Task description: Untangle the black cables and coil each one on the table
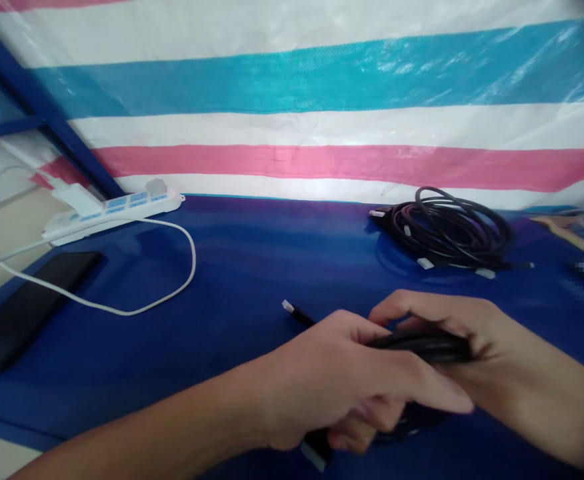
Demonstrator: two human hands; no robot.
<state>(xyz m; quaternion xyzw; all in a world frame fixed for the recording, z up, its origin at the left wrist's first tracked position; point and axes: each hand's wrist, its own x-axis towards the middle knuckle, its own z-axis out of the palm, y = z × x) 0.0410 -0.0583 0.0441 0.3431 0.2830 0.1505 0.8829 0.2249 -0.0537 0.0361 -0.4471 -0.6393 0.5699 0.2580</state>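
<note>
A coiled black cable (429,343) is bunched between my two hands over the blue table. My left hand (347,377) crosses in front of it, its fingers curled round the near side of the coil. Behind and to the right, my right hand (452,320) wraps round the far side of the same bundle. One cable end with a metal connector (288,307) sticks out beyond my left knuckles. Another black plug (317,448) hangs below my left palm. Much of the coil is hidden by my fingers.
Other coiled black cables (452,227) lie at the back right. A white power strip (122,210) with a charger and a looped white cord (192,260) stands at the left, near a flat black object (37,307). Striped sheeting (292,80) hangs behind the blue table (212,347).
</note>
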